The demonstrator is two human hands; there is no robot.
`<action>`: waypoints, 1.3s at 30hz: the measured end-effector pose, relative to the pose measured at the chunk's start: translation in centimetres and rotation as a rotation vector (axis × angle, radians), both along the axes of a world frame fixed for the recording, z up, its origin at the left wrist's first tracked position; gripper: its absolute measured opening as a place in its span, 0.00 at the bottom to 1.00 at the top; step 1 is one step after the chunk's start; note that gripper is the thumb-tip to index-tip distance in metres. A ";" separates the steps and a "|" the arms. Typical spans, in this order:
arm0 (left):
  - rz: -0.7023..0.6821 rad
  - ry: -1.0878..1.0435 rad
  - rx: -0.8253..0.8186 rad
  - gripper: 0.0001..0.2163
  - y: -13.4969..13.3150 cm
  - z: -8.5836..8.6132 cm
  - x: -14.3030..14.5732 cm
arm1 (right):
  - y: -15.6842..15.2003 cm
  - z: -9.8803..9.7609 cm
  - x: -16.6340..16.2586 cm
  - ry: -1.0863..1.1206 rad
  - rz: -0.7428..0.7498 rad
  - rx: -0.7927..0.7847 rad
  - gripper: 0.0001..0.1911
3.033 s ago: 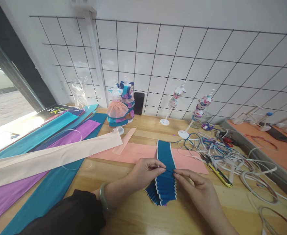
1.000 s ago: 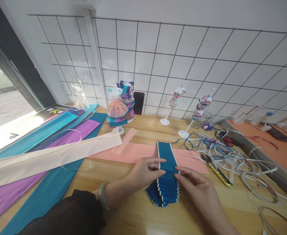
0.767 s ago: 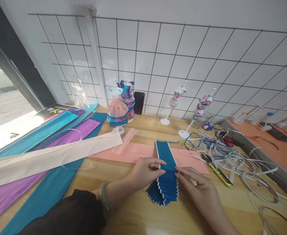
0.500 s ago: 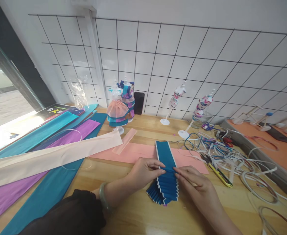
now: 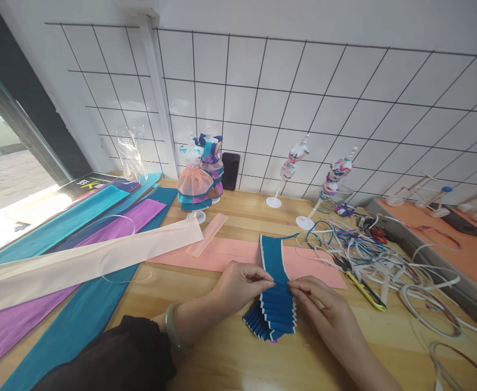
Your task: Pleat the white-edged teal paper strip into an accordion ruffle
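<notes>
A blue fabric strip (image 5: 273, 259) with white edges lies across a pink strip (image 5: 217, 254). Its near part is folded into narrow accordion pleats, bunched and curling to the left at the lower end; the far part is flat. My left hand (image 5: 238, 288) pinches the strip's left edge between thumb and fingers, just where the pleats begin. On the opposite edge, my right hand (image 5: 323, 298) has thumb and fingertips closed on the same fold. A pale green bangle (image 5: 174, 328) circles my left wrist, below a black sleeve.
Long cream (image 5: 140, 247), purple and teal fabric strips spread over the left side. Small dress forms, two in dresses (image 5: 195, 182) and two in printed wraps (image 5: 295, 158), stand by the wall near a phone (image 5: 230, 171). Right are tangled ribbons (image 5: 356, 244) and a yellow cutter (image 5: 366, 291).
The flat far part of the blue strip has shifted slightly right and bends a little. Both hands keep their pinch on the fold, almost in the same place.
</notes>
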State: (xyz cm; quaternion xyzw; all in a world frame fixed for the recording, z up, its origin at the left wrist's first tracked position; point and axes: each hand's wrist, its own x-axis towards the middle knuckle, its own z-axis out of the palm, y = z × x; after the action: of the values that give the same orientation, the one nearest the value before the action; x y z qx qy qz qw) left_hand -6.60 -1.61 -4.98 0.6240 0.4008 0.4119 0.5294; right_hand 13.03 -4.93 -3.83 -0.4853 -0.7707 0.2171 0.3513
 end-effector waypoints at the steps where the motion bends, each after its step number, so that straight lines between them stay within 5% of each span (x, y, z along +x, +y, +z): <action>1: 0.001 0.001 -0.001 0.09 0.0 0.0 0.0 | 0.0 0.0 0.0 0.002 -0.003 -0.004 0.10; 13: -0.095 -0.007 -0.035 0.11 -0.2 0.0 0.2 | -0.5 -0.1 -0.8 0.041 -0.010 -0.001 0.11; 18: -0.081 -0.001 -0.022 0.10 -0.1 0.0 0.1 | -0.7 -0.2 -1.3 0.112 -0.183 -0.108 0.11; 39: -0.024 -0.258 -0.214 0.13 0.2 0.2 0.2 | -0.1 0.1 -1.2 0.532 -0.318 -0.442 0.14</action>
State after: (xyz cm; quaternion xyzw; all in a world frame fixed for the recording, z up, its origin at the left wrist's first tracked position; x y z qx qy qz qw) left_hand -6.36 -1.41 -4.80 0.5107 0.3637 0.4374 0.6446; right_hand 11.80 -4.98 -3.73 -0.5895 -0.5022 0.4393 0.4553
